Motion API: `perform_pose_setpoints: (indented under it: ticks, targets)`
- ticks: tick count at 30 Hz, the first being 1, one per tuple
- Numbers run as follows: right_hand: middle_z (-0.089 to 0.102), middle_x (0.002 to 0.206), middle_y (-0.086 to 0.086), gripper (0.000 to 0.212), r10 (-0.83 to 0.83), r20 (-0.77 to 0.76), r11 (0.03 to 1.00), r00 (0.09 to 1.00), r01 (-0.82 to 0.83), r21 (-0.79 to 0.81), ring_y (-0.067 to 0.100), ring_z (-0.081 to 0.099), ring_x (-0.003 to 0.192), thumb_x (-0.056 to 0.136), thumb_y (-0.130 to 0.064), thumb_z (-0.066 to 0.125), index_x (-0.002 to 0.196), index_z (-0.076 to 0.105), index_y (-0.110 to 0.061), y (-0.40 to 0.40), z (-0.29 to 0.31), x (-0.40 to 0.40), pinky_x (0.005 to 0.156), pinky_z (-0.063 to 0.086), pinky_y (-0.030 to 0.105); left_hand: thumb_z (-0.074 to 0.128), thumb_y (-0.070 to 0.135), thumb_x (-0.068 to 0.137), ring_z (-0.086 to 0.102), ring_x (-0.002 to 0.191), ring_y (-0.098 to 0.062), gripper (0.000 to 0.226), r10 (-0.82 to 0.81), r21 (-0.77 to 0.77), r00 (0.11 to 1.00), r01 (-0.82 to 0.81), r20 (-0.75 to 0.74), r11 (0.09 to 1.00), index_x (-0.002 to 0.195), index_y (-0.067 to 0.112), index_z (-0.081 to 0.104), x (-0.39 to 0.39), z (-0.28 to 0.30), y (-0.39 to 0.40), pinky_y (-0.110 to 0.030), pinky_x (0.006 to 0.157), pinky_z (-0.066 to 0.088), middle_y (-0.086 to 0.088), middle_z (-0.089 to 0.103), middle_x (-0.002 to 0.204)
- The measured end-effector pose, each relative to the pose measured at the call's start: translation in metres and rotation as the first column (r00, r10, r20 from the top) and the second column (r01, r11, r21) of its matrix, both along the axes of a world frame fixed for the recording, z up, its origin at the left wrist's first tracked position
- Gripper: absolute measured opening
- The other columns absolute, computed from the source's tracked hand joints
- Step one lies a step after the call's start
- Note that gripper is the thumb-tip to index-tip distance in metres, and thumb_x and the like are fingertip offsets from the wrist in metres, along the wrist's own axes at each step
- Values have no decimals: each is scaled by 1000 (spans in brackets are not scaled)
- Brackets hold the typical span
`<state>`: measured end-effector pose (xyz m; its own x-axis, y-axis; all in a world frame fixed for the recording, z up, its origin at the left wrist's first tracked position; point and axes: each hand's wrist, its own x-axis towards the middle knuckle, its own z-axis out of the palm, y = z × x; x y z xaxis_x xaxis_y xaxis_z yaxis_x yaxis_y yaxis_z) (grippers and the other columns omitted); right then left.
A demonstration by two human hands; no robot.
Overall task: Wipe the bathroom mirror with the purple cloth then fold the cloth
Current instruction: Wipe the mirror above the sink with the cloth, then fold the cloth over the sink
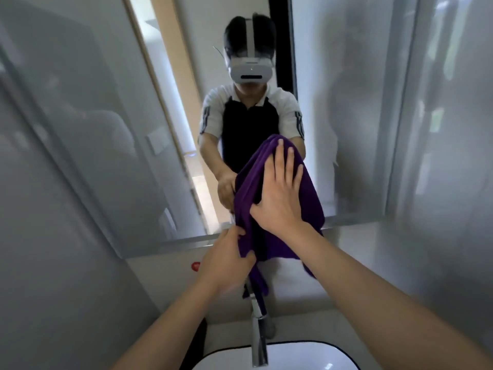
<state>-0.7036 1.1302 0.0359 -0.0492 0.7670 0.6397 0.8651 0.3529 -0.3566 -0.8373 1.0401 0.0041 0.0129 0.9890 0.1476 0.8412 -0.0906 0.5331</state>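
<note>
Two hands (pixel 280 193), one purple cloth (pixel 309 198), one mirror (pixel 346 102)

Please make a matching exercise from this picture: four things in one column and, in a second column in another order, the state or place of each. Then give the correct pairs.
Things:
1. right hand
2. left hand
3. purple cloth
4. faucet

States or places:
A. stands over the white basin
B. grips the cloth's lower edge
C. lies flat, fingers spread, on the cloth
D. is pressed against the mirror

Pairs: 1-C, 2-B, 3-D, 4-A
</note>
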Motion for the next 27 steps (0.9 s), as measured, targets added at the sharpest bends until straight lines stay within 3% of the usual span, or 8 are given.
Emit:
perform_pose_setpoints:
  ticks: [3,9,11,13,16,19,23,27]
  targets:
    - [-20,167,6,114,93,-113,996,989,-94,-3,29,-17,154,77,-36,75,159,0,-9,-11,27,-30,123,4,61,65,36,89,61,92,-5,44,65,118,991,-78,114,990,130,26,52,-24,19,-6,-28,77,55,13,58,115]
    - [-12,169,1,106,256,-371,967,893,-238,93,20,-2,156,78,-34,77,159,11,-14,-31,62,-66,123,14,57,67,37,91,49,130,-19,73,65,366,994,-94,91,926,151,32,27,-68,40,-15,-43,100,53,5,32,151]
    - [-3,169,1,99,280,-461,959,842,-267,96,16,3,155,78,-37,76,157,20,-16,-32,69,-67,124,15,42,62,31,94,45,134,-24,82,38,401,999,-44,24,915,157,39,11,-78,43,-17,-45,101,52,4,23,159]
    - [17,166,0,85,313,-556,947,770,-298,120,14,16,151,77,-44,75,148,37,-19,-36,75,-62,120,19,29,59,20,94,51,125,-23,91,-12,435,999,30,-44,900,159,42,-2,-85,46,-19,-41,94,53,1,32,156]
    - [38,152,-8,67,285,-639,958,714,-227,173,10,35,142,77,-53,72,135,51,-25,-47,70,-51,120,32,40,50,2,92,62,106,-21,86,-24,530,999,0,38,848,161,38,12,-89,54,-20,-35,82,54,1,57,136]
    - [28,159,-12,75,202,-696,979,689,-166,120,5,27,146,87,-52,69,151,38,-27,-59,49,-39,121,28,33,47,-7,90,64,112,-22,75,-9,564,976,-118,216,817,156,28,36,-91,58,-17,-34,94,52,-1,64,135]
    - [41,141,-8,67,79,-677,987,732,-152,-49,8,46,126,92,-15,67,151,36,-24,-70,-5,-25,111,39,26,44,-11,86,61,117,-10,67,-43,501,953,-119,299,857,141,24,58,-81,57,-21,-17,104,46,6,65,131]
    - [61,124,6,63,-194,-723,883,663,-203,-423,15,61,92,90,3,56,147,41,-18,-84,-84,1,68,51,20,41,-15,83,64,92,-9,60,-80,417,968,-28,240,908,117,26,70,-75,37,-30,-17,78,53,8,69,101]
